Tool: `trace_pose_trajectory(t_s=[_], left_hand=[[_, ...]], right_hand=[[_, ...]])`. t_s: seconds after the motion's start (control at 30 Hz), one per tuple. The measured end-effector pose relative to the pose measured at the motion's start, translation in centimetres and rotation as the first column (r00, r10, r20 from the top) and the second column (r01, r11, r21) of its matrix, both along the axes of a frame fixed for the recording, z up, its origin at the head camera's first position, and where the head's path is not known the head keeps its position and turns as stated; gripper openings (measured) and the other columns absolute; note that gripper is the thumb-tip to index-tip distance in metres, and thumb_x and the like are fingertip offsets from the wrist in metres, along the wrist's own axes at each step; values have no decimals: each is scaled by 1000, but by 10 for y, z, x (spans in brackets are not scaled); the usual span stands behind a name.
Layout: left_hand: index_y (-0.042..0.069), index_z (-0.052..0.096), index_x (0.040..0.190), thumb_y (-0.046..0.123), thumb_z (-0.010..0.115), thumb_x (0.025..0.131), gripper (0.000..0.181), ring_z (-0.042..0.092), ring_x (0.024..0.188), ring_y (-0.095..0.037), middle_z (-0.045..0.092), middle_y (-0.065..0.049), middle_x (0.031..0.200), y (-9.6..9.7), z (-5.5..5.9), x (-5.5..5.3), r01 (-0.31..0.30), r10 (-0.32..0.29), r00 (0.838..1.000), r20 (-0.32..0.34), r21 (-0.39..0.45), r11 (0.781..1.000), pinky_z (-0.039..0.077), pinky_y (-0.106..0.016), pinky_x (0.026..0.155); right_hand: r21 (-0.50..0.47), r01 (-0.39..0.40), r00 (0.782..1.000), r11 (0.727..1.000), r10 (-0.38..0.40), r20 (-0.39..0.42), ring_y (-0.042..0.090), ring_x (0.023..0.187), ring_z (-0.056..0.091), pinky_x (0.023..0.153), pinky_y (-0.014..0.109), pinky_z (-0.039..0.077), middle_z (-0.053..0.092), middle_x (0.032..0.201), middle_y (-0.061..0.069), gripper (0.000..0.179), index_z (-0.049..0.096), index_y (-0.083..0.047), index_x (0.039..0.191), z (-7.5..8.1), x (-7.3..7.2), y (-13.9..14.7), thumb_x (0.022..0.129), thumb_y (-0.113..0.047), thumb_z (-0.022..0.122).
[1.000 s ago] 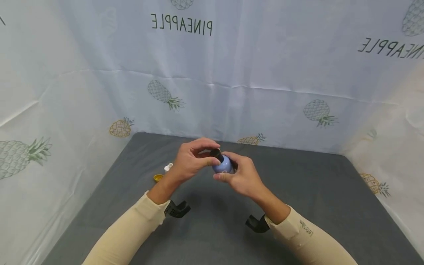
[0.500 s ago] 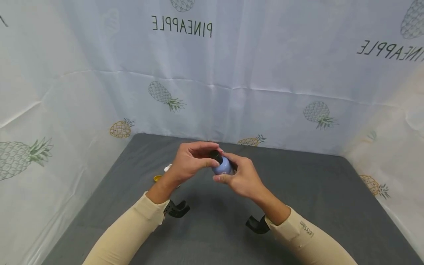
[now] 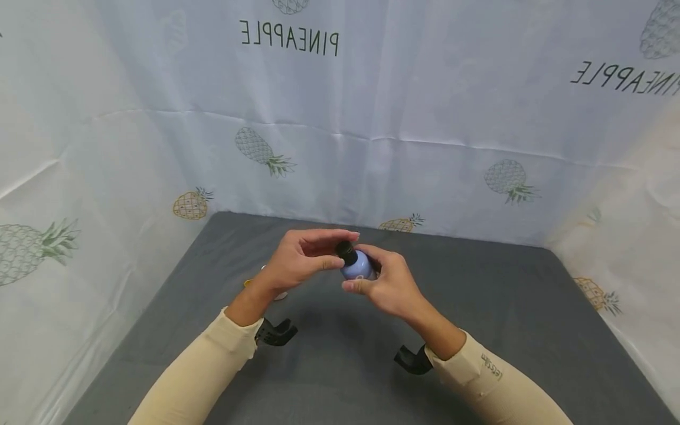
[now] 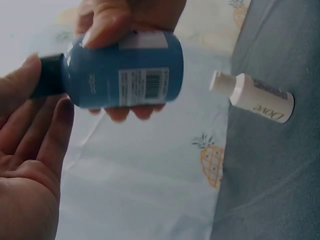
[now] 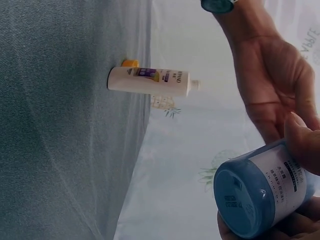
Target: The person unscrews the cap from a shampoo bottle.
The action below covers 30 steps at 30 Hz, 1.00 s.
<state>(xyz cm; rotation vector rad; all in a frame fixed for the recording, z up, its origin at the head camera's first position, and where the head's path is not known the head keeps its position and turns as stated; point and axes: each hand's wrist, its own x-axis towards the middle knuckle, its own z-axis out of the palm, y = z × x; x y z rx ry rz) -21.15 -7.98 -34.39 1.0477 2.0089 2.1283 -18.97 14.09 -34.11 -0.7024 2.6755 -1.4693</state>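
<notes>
In the head view, my right hand (image 3: 390,283) grips a blue bottle (image 3: 357,268) by its body above the grey table. The bottle leans, its black cap (image 3: 346,252) tipped up toward my left hand (image 3: 305,257). My left thumb touches the cap's side while the other fingers reach out fairly straight past it. In the left wrist view, the thumb lies against the cap (image 4: 50,75) and a fingertip sits by the bottle's shoulder. A barcode label shows on the bottle (image 4: 125,70) there. The right wrist view shows the bottle's base (image 5: 237,205) and a white label.
A white Dove bottle (image 4: 262,97) stands on the table in the left wrist view. In the right wrist view, a white bottle (image 5: 150,81) stands with a yellow object (image 5: 131,63) beside it. A pineapple-print curtain (image 3: 425,118) hangs around the table (image 3: 478,307).
My left fingers have straightened and loosened around the cap, and the left hand has shifted slightly left and down. More of the cap shows. My right hand and the bottle have barely moved.
</notes>
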Motion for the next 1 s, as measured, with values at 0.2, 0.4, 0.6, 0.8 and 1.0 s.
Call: trace_pose_trajectory(t_s=[0.2,0.4,0.6,0.8,1.0], left_hand=[[-9,70,125,-6,80,86,41,76,108,-14,74,-23,122,1,-2,0,-48,49,999,12,-19,999,64,-33,92],[-3,72,120,-3,85,82,41,76,104,-14,74,-20,117,3,-1,4,-134,135,991,6,-83,988,63,-34,94],[-3,65,136,-5,78,89,48,69,124,-17,66,-24,138,1,2,4,-10,9,1000,-7,-91,996,57,-32,106],[-4,71,125,-6,75,91,35,74,109,-11,73,-25,124,3,4,5,-68,64,997,-41,-116,991,62,-29,93],[-2,75,117,-4,82,85,33,77,99,-11,76,-23,114,7,2,7,-174,167,983,-76,-103,979,64,-31,90]], right_hand=[[5,17,1000,1000,-17,15,28,111,70,87,39,61,68,136,16,69,58,-3,146,-3,1,0,86,-17,87],[-6,13,1000,1000,-13,4,25,105,69,84,36,60,72,128,13,60,65,-6,138,-7,1,-1,84,-18,89],[-12,-5,1000,1000,5,-1,25,106,70,85,36,61,71,128,15,63,62,-4,141,-7,0,-1,85,-15,87],[-14,0,1000,1000,0,26,30,119,69,93,42,61,65,142,18,71,55,0,149,-6,0,-1,86,-14,86],[-4,20,999,1000,-19,25,30,119,69,93,44,61,65,142,17,70,57,-2,147,-6,-1,-1,85,-15,87]])
